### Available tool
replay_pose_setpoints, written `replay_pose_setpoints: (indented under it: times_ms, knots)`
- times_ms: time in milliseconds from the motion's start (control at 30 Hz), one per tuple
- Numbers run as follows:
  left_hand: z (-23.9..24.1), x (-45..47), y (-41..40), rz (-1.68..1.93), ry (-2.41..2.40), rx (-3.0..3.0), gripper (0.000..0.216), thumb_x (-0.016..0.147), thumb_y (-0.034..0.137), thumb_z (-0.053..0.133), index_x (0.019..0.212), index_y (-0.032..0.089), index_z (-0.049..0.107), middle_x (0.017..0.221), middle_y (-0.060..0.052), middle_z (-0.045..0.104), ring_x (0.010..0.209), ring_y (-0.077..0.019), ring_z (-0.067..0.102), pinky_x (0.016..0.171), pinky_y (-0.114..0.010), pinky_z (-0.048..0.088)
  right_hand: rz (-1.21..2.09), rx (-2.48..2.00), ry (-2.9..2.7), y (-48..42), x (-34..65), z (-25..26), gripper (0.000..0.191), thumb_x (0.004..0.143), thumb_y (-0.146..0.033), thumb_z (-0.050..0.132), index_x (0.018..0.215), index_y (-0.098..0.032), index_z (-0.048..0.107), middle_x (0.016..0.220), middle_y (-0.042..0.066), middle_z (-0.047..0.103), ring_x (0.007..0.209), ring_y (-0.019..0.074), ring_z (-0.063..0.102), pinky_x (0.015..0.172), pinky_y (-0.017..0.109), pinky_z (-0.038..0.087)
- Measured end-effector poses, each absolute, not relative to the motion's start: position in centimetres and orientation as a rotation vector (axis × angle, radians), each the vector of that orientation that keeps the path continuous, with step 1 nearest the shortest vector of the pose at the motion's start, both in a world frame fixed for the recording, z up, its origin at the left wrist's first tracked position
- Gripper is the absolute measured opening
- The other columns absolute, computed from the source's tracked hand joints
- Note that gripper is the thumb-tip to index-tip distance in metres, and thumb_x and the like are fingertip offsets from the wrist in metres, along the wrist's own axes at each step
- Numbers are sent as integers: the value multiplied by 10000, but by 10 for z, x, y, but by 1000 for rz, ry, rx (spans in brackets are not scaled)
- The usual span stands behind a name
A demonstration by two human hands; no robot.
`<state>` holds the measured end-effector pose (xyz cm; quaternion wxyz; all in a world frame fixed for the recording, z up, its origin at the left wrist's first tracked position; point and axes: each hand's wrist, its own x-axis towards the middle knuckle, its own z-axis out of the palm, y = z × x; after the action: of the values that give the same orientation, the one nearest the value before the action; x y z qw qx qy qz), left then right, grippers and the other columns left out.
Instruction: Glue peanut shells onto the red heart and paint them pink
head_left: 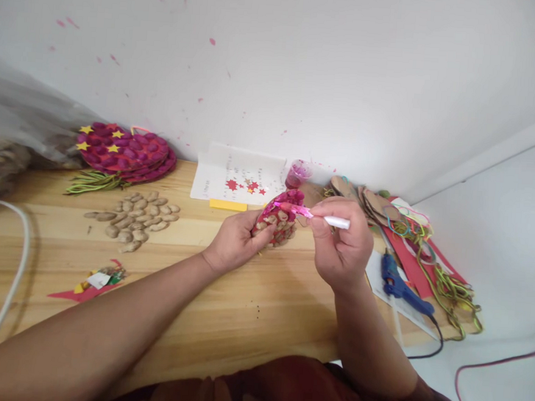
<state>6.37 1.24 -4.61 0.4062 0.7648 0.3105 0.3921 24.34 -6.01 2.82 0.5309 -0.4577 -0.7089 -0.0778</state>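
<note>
**Shell disc held over bench, brush on it**

Left hand (235, 238) fingers curl shut around the lower edge of the shell disc (279, 218), lifted just above the bench (242, 296) mid-frame. Right hand (344, 245) pinches the brush (328, 219), its pink tip touching the disc top. The disc is likely light, stiff and bumpy, with brittle shells and wet paint (best held by the rim). Around: painted stack (124, 151), loose shells (136, 216), paper sheet (237, 174), paint cup (298, 173), glue gun (401, 286) near the right elbow.
</note>
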Motion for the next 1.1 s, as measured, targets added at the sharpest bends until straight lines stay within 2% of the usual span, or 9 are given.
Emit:
replay_pose_setpoints:
  times_ms: [533, 733, 1100]
  knots:
    - [-45, 63, 12, 974, 750, 1934, 296, 988, 413, 555, 986, 180, 738, 881, -26, 748, 777, -174, 650, 763, -251, 497, -351, -1149, -1785, -69, 242, 39, 165, 910, -150, 682, 1037, -254, 679, 905, 34, 714, 973, 241, 665, 870, 443, 535]
    - [-44, 63, 11, 976, 748, 1945, 285, 976, 391, 569, 1041, 191, 760, 894, -29, 753, 784, -178, 652, 793, -256, 505, -305, -1129, -1804, -69, 241, 41, 173, 916, -149, 676, 1047, -261, 678, 917, 28, 708, 975, 231, 661, 859, 425, 543]
    - [-46, 64, 11, 979, 752, 1928, 270, 961, 385, 601, 1022, 189, 776, 839, -21, 743, 738, -168, 635, 764, -247, 506, -324, -1161, -1779, -73, 243, 43, 160, 903, -164, 684, 1032, -257, 678, 896, 36, 707, 945, 248, 669, 839, 451, 535]
